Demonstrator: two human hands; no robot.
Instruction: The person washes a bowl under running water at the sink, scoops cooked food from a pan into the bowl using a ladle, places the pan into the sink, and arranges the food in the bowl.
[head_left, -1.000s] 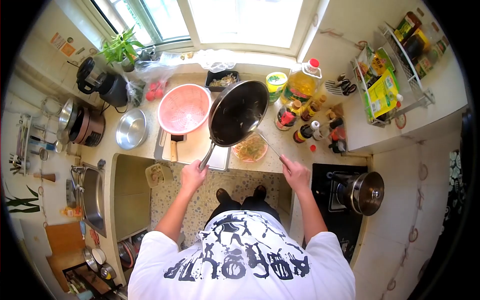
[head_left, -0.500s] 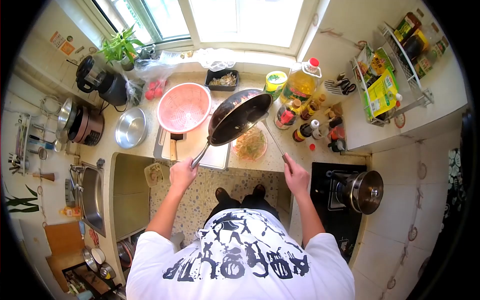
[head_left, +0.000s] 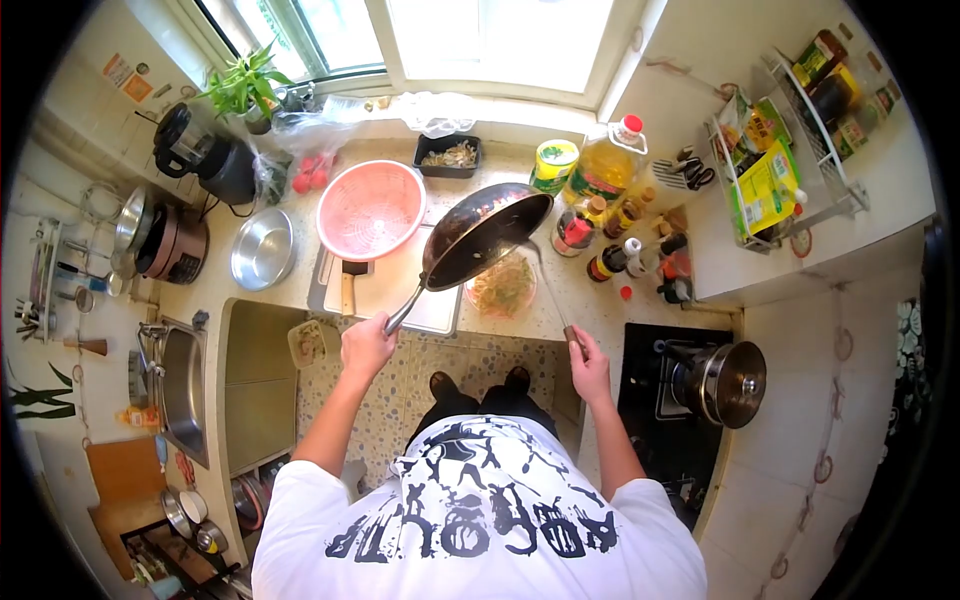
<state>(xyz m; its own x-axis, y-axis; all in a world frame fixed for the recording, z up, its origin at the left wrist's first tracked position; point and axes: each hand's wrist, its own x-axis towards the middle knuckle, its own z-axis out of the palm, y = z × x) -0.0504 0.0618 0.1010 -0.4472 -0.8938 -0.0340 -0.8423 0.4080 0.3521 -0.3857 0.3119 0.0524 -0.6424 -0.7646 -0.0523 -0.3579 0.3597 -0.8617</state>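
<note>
My left hand point(head_left: 368, 345) is closed round the handle of a dark wok point(head_left: 482, 240), which is held tilted above the counter. In my right hand point(head_left: 588, 362) is the brown-ended handle of a metal spatula point(head_left: 552, 286); its head is hidden at the wok's right edge. Below the wok, a plate of shredded food point(head_left: 503, 287) rests on the counter, partly covered by the wok's rim. Left of it lies a white cutting board point(head_left: 400, 290) with a wooden-handled cleaver point(head_left: 348, 288) on it.
A pink colander point(head_left: 371, 210) and a metal bowl point(head_left: 264, 249) stand on the left. Behind the wok is a black tray point(head_left: 448, 158). An oil jug point(head_left: 606, 160) and sauce bottles point(head_left: 612, 259) stand right of it. A lidded pot point(head_left: 733, 384) sits on the stove point(head_left: 650, 425).
The wok has come down and turned, with its inside now seen edge-on. More of the plate shows. The spatula has shifted slightly right and stands steeper in my right hand.
</note>
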